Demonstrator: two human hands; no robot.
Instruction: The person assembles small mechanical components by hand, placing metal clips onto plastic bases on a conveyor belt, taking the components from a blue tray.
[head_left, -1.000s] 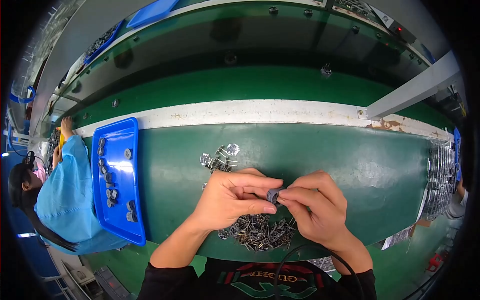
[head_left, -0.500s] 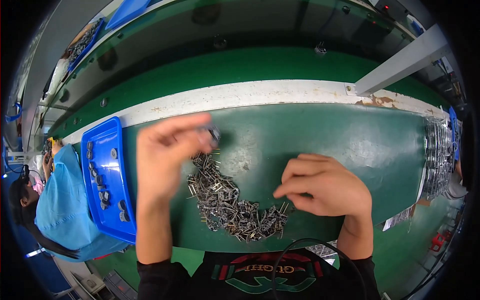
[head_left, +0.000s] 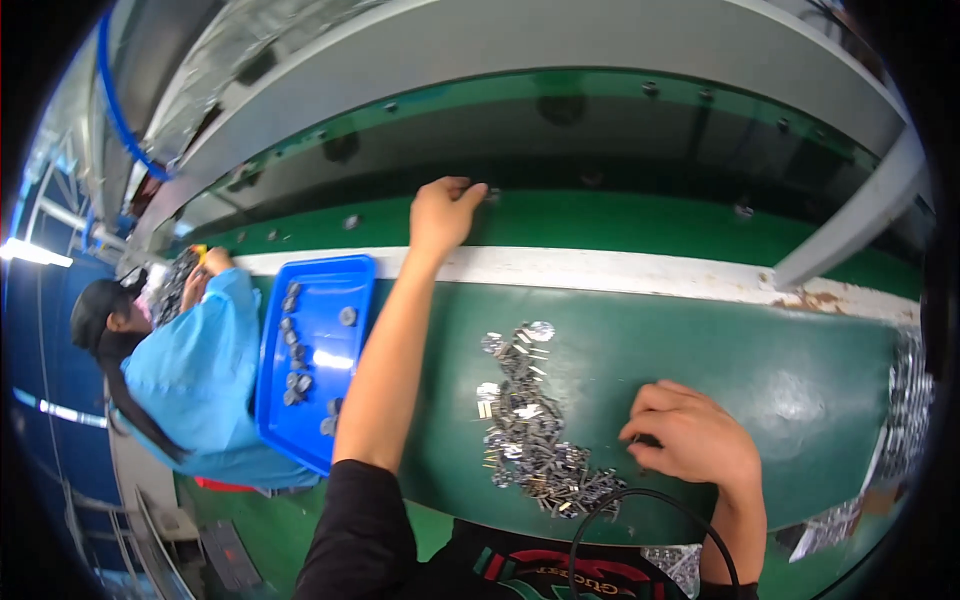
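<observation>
My left hand (head_left: 445,215) reaches over the far green belt, thumb and index finger slightly apart. A small dark part (head_left: 493,197) lies on the belt beside the thumb tip, and I see nothing between the fingers. My right hand (head_left: 695,435) is at the right of the green table (head_left: 690,340), its fingers curled in toward the thumb. Whatever is inside the curl, if anything, is too dark to make out. Between my arms lies a curved heap of small grey parts with metal pins (head_left: 540,440); its near right end comes close to my right fingertips.
A blue tray (head_left: 368,270) with several round grey parts stands left of my left forearm. A white rail (head_left: 590,268) divides table and belt, with a grey post (head_left: 850,220) at right. More parts sit along the belt. A co-worker in blue (head_left: 205,365) works at far left.
My left hand has moved from above the heap, where it held a small dark round part, out over the belt. My right hand stays near the heap. The view has shifted left.
</observation>
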